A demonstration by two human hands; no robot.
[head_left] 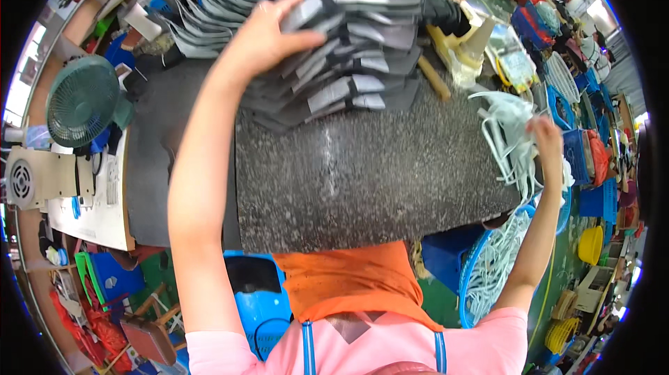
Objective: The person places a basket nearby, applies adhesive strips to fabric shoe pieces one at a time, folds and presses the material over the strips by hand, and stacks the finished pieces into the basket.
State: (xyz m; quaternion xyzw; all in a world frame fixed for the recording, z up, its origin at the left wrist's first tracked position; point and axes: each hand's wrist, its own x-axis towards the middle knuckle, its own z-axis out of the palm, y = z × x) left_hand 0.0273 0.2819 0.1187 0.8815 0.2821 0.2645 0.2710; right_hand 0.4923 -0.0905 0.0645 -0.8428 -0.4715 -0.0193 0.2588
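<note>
My left hand [268, 37] reaches over the left side of a layered stack of dark grey, flat cut pieces [401, 86] with light grey patches. Its thumb and fingers are spread on the upper pieces, and I see no piece lifted in them. At the right edge of the work table [369, 173], my right hand [547, 136] has its fingers curled at a tangle of whitish offcut strips [510, 124]. The strips hang over the table edge. Slight blur hides exactly how the fingertips grip them.
Many more curved grey pieces [202, 19] pile up at the back left. A wooden-handled tool [435, 79] lies beside the stack. A blue basket of white strips [496, 270] stands below the right edge. A green fan [83, 101] is at the left.
</note>
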